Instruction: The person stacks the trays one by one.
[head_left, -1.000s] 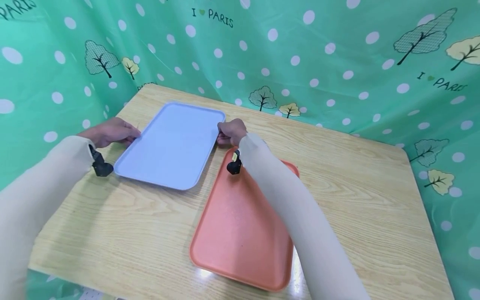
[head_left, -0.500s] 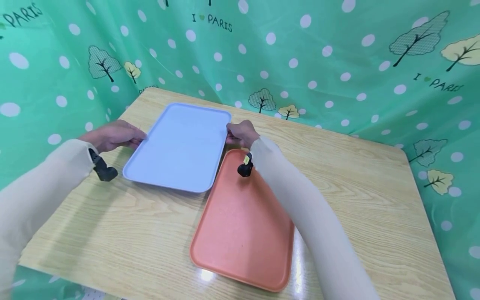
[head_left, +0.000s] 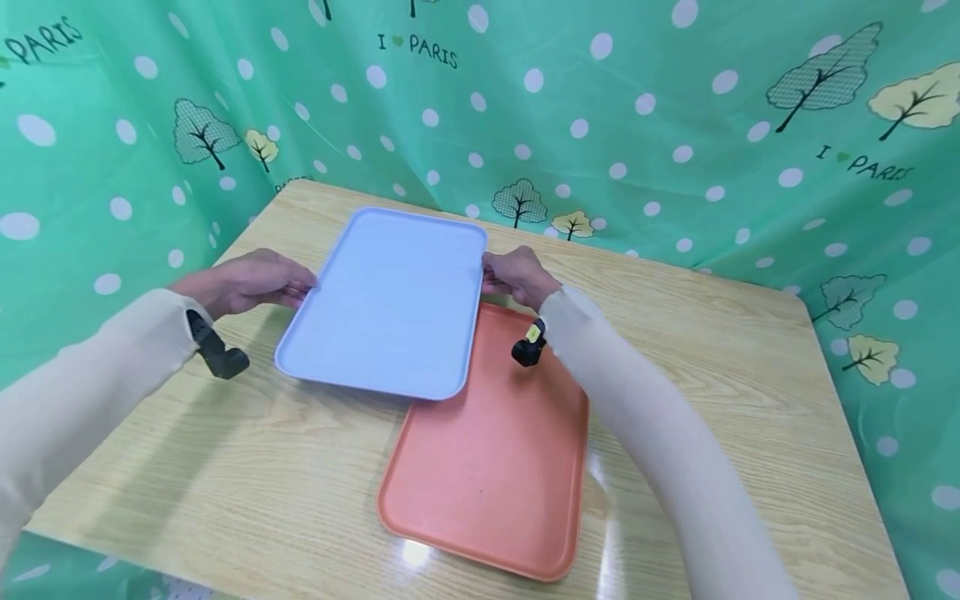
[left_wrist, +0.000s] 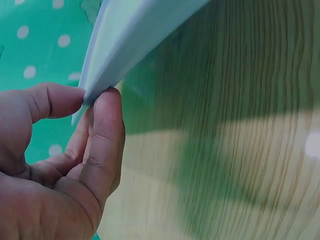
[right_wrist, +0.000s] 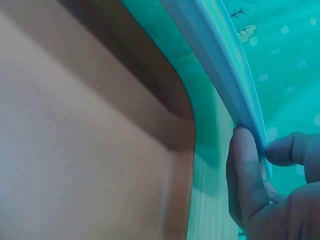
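Note:
A light blue rectangular tray (head_left: pixel 386 304) is held level above the table between both hands. My left hand (head_left: pixel 266 282) pinches its left rim, thumb on top and fingers underneath; the left wrist view shows the tray's edge (left_wrist: pixel 117 60) raised off the wood. On the opposite side my right hand (head_left: pixel 517 273) pinches the right rim, and the right wrist view has thumb and fingertips on the tray edge (right_wrist: pixel 220 65). Beneath and to the right lies an orange-pink tray (head_left: pixel 487 475), its upper left part covered by the blue one in the head view.
The wooden table (head_left: pixel 697 400) extends to the right and in front of the trays. A green dotted curtain (head_left: pixel 645 133) printed with trees hangs behind the table and along its sides.
Both hands have carried the blue tray to the right, so it now overlaps the orange-pink tray's upper left part in the head view. The orange-pink tray has stayed in place.

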